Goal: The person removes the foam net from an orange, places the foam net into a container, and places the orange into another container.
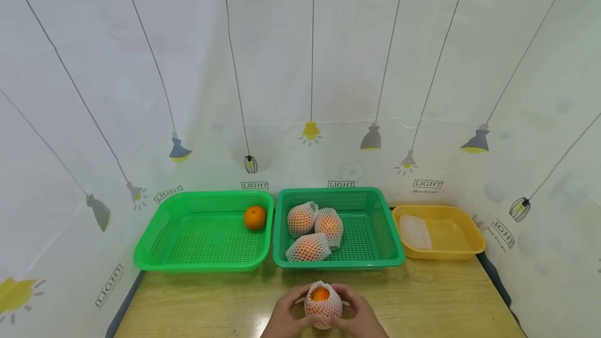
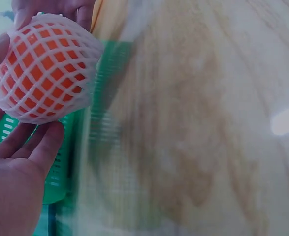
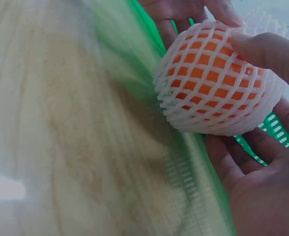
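Note:
An orange (image 1: pixel 321 294) sits inside a white foam net sleeve (image 1: pixel 324 309), its top showing through the sleeve's open end. My left hand (image 1: pixel 289 313) grips it from the left and my right hand (image 1: pixel 355 313) from the right, above the table near its front. Both thumbs lie on the near side of the net. In the left wrist view the netted orange (image 2: pixel 46 69) rests between thumb and fingers of the left hand (image 2: pixel 21 162). The right wrist view shows the right hand (image 3: pixel 267 162) around the same netted fruit (image 3: pixel 213 78).
A light green basket (image 1: pixel 202 267) at left holds one bare orange (image 1: pixel 255 218). The darker green basket (image 1: pixel 338 264) in the middle holds several netted oranges (image 1: pixel 308 248). At right, a yellow tray (image 1: pixel 451 233) contains a flat white foam net (image 1: pixel 415 232). All stand on the wooden table (image 1: pixel 211 301) against a patterned wall covering.

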Demonstrator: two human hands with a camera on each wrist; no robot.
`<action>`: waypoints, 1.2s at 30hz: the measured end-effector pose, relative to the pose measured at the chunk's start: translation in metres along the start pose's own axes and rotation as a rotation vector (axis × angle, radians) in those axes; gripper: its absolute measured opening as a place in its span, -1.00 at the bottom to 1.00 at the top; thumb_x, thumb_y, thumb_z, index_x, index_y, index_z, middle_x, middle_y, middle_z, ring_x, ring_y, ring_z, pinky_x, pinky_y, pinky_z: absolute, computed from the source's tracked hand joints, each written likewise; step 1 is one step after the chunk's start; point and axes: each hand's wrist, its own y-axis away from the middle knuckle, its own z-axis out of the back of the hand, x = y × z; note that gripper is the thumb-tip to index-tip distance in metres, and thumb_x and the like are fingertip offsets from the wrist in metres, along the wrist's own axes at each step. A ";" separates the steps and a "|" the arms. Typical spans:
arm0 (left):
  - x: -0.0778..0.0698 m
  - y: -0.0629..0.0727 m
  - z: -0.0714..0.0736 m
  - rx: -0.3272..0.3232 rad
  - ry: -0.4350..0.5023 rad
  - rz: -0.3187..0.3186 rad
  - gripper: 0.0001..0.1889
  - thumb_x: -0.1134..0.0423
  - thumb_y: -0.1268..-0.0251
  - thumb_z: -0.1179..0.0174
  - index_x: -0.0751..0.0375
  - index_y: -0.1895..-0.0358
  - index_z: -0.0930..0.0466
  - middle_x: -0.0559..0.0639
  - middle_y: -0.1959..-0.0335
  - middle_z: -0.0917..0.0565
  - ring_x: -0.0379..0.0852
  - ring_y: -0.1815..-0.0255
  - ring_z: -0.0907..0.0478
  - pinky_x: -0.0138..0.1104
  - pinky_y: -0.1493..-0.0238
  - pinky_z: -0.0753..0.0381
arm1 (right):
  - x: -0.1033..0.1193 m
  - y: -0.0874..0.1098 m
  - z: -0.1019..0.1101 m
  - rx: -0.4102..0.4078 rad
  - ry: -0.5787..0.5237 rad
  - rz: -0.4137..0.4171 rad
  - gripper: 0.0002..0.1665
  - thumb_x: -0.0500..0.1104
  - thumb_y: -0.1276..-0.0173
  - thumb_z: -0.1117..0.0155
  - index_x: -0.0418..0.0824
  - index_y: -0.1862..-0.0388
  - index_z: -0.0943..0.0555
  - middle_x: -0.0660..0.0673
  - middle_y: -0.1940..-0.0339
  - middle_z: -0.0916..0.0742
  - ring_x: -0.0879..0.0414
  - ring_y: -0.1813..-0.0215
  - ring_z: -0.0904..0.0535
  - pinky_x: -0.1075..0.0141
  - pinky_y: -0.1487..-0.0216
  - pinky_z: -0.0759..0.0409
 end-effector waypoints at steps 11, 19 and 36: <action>0.002 0.001 -0.002 -0.006 -0.027 -0.021 -0.44 0.13 -0.29 -0.44 0.04 -0.35 -0.55 0.14 -0.24 -0.63 -0.21 -0.27 -0.57 -0.28 -0.26 -0.64 | -0.014 -0.001 -0.005 0.035 -0.025 0.055 -0.27 -0.05 -0.33 -0.50 -0.14 -0.42 -0.46 -0.35 -0.47 -0.49 0.14 -0.23 -0.64 0.35 -0.10 -0.67; 0.005 0.000 -0.004 -0.038 -0.030 -0.065 -0.52 0.17 -0.29 -0.44 0.10 -0.26 -0.62 0.17 -0.24 -0.63 -0.18 -0.28 -0.57 -0.33 -0.27 -0.63 | -0.010 0.002 -0.007 -0.006 0.088 0.079 -0.22 0.03 -0.33 -0.49 -0.09 -0.48 -0.44 -0.29 -0.46 -0.52 0.00 -0.25 -0.64 0.36 -0.05 -0.68; -0.001 -0.003 -0.007 -0.142 -0.159 -0.096 -0.80 0.13 -0.31 -0.40 0.03 0.06 -0.82 0.01 -0.06 -0.75 -0.03 -0.11 -0.69 -0.32 -0.17 -0.65 | -0.003 0.001 -0.010 -0.229 0.337 0.331 -0.66 -0.03 -0.19 -0.59 0.08 0.02 -0.82 0.07 -0.07 -0.82 0.16 -0.10 -0.70 0.28 -0.13 -0.66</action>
